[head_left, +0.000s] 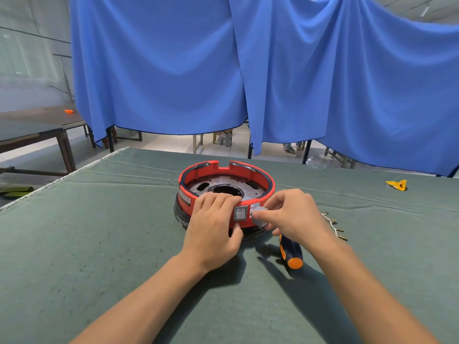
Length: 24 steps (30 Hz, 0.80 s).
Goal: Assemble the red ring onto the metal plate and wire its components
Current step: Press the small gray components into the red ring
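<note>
Grey plastic, a small blocky part [258,216], pinched between thumb and fingertips of the right hand [295,214] and held against the outer wall of the red ring [270,187], just beside a grey rocker switch [241,213] already seated there. Left hand [213,227] steadies the ring: fingers curled over the near rim, thumb under the switch, clamped on the wall.

Ring sits mid-table on the green cloth [99,244], around the metal plate [223,186], with a dark base showing beneath. Plate has a big centre hole and several smaller cut-outs. Ring wall has a notch at the far side and a pale label at left.

Handling, as a judgement: ring looks rigid, light, thin-walled (likely to flex if squeezed hard); best braced by the rim, as now. Small part probably snaps in and needs a square push.

Nearby: a screwdriver [291,252] with a dark and orange handle under the right wrist, and white wires [335,225] with brass terminals to the right.
</note>
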{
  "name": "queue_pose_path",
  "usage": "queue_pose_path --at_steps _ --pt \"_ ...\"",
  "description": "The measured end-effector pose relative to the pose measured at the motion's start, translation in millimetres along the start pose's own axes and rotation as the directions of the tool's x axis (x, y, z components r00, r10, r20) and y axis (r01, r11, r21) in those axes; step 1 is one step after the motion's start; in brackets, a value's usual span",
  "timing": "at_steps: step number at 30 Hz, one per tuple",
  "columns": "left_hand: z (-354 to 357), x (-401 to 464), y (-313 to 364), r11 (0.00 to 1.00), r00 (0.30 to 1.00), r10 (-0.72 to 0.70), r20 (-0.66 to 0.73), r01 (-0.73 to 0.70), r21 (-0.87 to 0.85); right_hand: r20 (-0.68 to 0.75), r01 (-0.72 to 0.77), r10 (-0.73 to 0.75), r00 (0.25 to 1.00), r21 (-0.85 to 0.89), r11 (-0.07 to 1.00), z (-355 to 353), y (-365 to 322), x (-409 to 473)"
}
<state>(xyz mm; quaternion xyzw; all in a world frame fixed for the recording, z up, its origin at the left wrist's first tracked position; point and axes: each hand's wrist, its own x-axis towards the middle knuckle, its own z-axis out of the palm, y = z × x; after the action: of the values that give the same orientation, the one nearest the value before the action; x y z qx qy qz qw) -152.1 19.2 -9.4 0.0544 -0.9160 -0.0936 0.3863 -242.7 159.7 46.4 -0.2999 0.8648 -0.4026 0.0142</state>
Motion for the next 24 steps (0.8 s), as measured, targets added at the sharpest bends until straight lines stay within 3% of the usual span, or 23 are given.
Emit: queue_pose_path --at_steps 15,24 --pt "-1 2 -4 1.0 1.0 -0.003 0.017 0.003 -0.009 -0.218 0.016 0.015 0.976 0.141 0.99 23 3 -6" --pt "-2 2 -6 1.0 1.0 -0.002 0.008 0.003 -0.016 -0.186 -0.024 0.071 0.98 0.243 0.97 25 0 -7"
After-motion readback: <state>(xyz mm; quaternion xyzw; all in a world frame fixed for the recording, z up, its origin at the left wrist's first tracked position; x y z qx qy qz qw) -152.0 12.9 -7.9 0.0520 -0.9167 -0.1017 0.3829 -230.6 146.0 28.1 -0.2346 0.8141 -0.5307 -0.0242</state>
